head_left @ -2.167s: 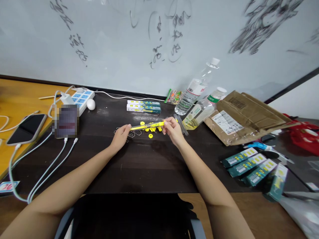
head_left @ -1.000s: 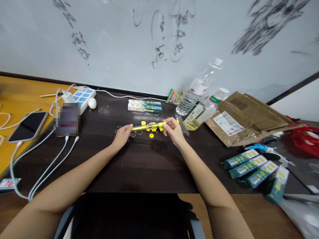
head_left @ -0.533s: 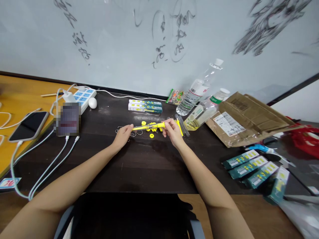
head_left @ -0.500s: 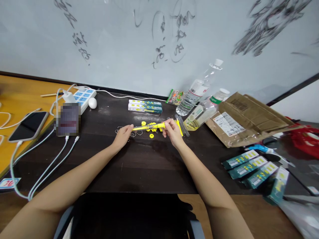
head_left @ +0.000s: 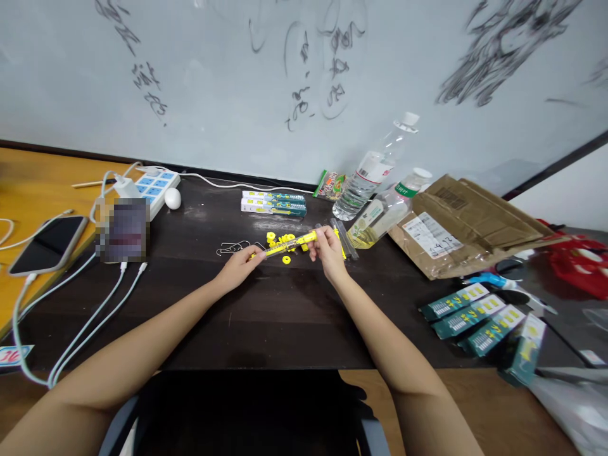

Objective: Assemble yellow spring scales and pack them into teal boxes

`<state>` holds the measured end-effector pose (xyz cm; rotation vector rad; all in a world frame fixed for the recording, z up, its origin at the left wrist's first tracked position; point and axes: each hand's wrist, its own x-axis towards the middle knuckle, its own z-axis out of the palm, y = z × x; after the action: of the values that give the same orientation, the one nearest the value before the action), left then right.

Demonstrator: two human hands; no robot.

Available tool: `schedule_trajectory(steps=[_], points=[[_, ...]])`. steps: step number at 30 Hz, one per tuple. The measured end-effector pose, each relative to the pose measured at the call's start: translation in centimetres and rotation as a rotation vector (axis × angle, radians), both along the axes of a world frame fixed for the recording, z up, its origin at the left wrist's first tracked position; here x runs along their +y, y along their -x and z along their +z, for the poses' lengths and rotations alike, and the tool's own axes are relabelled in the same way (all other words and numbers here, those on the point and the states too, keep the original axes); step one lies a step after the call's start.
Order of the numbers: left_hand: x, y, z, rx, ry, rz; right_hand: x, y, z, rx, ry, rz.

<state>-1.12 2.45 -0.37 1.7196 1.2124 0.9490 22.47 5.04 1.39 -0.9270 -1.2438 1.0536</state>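
Observation:
A slim yellow stick with a clear tube (head_left: 287, 246) is held between my two hands, tilted with its right end higher. My left hand (head_left: 237, 266) pinches its lower left end. At the upper right end, the fingers of my right hand (head_left: 329, 250) are closed round it. Small yellow rings and pieces (head_left: 286, 259) lie on the dark table (head_left: 285, 316) just behind and below the stick. Bent metal hooks (head_left: 232, 247) lie left of them. Clear tubes with yellow parts (head_left: 346, 239) lie beside my right hand, partly covered by it.
Two boxes (head_left: 274, 204) lie at the back. Two bottles (head_left: 375, 174) and a brown parcel (head_left: 456, 221) stand or lie right of my hands. Several green boxes (head_left: 491, 329) are at the right. A power strip (head_left: 156, 189), phone (head_left: 49, 246) and cables occupy the left.
The stick has gone from nearly level to tilted, its left end lower. My left hand has moved slightly right and down. The whole view has shifted a little.

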Motion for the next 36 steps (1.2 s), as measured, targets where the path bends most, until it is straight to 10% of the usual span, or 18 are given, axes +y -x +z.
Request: schedule_trajectory(steps=[11, 36], points=[[-0.7, 0.4, 1.3, 0.293, -0.168, -0.032, -0.1, 0.2, -1.3, -0.13, -0.036, -0.067], [0.4, 0.8, 0.9, 0.064, -0.225, 0.02, -0.7, 0.7, -0.7, -0.083, 0.0, 0.092]])
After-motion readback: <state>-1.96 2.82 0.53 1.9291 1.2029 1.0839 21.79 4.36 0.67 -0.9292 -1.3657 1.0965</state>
